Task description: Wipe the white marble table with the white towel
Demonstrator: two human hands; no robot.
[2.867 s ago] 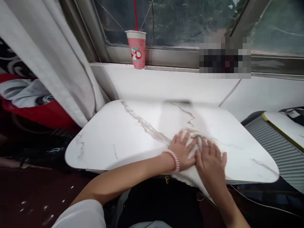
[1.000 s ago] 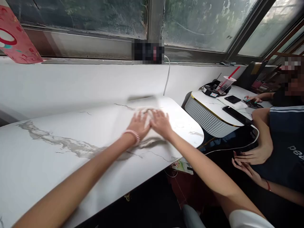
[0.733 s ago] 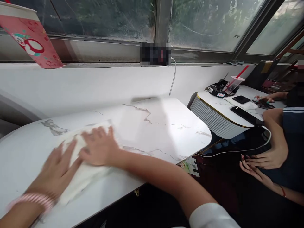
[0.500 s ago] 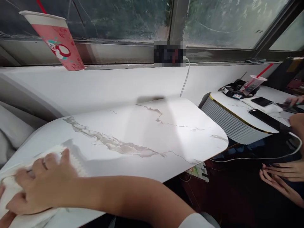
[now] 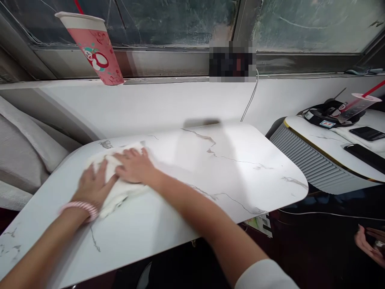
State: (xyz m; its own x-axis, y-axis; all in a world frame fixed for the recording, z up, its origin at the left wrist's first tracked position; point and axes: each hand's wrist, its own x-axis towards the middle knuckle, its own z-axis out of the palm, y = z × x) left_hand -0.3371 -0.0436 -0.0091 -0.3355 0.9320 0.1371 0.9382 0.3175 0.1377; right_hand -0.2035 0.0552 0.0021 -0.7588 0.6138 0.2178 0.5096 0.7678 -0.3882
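While both flat-spread hands, left hand [image 5: 94, 185] and right hand [image 5: 134, 166], press the crumpled white cloth [image 5: 116, 188] at centre left, the white marble-patterned worktop [image 5: 234, 168] looks unmarked to the right; wiping seems midway.

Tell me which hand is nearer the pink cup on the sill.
Right. The right hand lies on the cloth below the pink cup; the left hand is farther back.

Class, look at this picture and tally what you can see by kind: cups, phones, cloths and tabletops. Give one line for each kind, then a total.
Cups: 2, the pink paper cup on the sill and the clear cup with a red straw.
Phones: 2, dark phones on the side table.
Cloths: 1, the white cloth under the left hand and right hand.
Tabletops: 2, marble table and side table.
Total: 7
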